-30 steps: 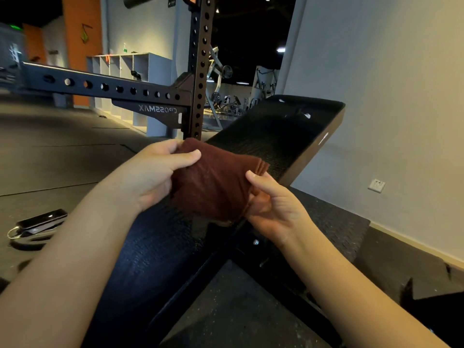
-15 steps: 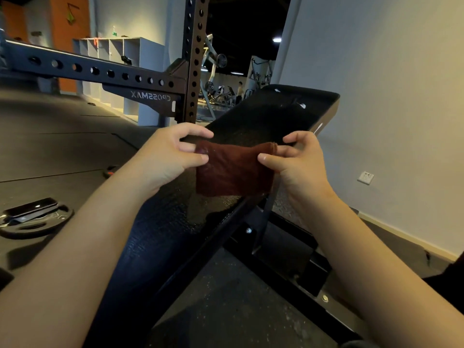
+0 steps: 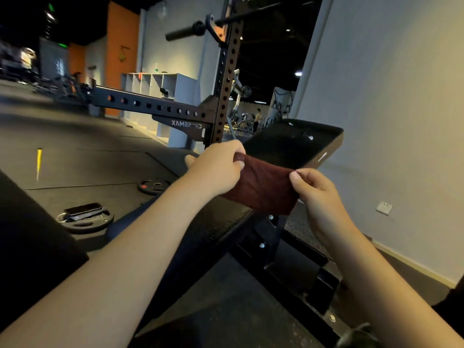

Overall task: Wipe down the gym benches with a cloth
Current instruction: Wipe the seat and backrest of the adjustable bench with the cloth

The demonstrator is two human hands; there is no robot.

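I am pinching the brown cloth (image 3: 263, 188) at both ends, left fingers (image 3: 234, 160) and right fingers (image 3: 297, 178) curled on it, above the black table (image 3: 288, 146).

Brown cloth (image 3: 263, 188) between both hands' fingers (image 3: 237, 164), above black bench (image 3: 288, 144).

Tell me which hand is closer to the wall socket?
Right. The right hand pinches the cloth at the end nearest the socket; the left hand grips its other end, farther away.
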